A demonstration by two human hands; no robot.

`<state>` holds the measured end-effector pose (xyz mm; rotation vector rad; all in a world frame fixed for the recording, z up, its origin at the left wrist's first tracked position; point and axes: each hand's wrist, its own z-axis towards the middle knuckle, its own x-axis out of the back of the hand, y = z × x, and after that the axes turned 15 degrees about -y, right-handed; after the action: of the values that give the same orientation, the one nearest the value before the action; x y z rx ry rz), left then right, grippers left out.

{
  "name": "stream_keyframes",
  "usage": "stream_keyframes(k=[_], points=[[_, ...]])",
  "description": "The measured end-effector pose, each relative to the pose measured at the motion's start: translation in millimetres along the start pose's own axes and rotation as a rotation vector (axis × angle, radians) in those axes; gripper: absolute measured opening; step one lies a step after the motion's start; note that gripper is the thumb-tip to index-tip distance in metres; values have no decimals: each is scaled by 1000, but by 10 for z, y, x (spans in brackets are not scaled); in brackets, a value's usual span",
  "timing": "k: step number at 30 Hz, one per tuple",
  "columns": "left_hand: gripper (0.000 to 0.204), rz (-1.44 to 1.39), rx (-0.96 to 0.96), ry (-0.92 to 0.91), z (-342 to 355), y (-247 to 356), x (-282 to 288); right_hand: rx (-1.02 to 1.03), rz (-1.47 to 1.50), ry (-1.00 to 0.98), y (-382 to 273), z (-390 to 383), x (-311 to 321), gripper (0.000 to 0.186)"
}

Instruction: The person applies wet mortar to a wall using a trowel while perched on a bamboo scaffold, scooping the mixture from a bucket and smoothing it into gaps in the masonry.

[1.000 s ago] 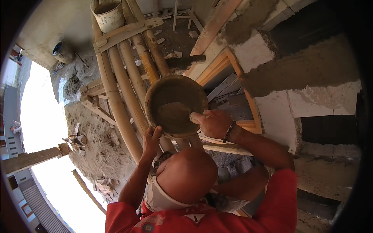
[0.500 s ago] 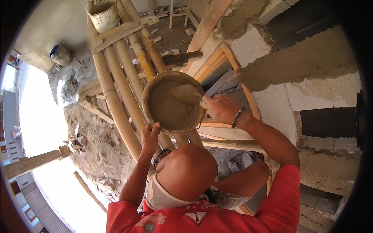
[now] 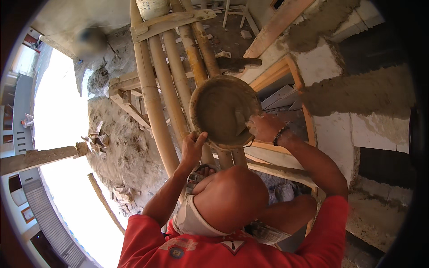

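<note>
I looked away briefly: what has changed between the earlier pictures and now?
The tool in the right hand has moved: its blade, half a second ago across the upper right of the mix, now sits lower, near the right rim of the basin. The view shifted, so the scene lies farther right and the bucket loses its top. Nothing was let go: the left hand stays on the rim.

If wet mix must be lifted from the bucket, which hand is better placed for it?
Probably the right hand: it grips a tool whose blade is in the wet mix. The left hand holds the bucket by its rim, seemingly steadying it.
</note>
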<state>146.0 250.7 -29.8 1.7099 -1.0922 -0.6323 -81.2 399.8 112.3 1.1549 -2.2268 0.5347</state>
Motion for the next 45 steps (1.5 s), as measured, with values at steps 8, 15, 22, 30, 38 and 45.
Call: stream_keyframes(k=[8, 15, 22, 30, 38, 45], points=[[47, 9, -57, 3, -11, 20, 12, 179, 360, 335, 161, -125, -665, 38], [48, 6, -20, -14, -20, -50, 65, 213, 383, 564, 173, 3, -1018, 40], [33, -11, 50, -73, 40, -198, 81, 139, 352, 576, 187, -4, -1009, 42], [32, -163, -8, -89, -29, 80, 16, 35, 597, 423, 215, -723, -463, 44], [35, -186, -25, -111, -19, 35, 54, 173, 718, 394, 443, -1742, 18, 43], [31, -204, -16, -125, -8, 79, 6, -210, 862, 515, 1515, -1812, -352, 33]])
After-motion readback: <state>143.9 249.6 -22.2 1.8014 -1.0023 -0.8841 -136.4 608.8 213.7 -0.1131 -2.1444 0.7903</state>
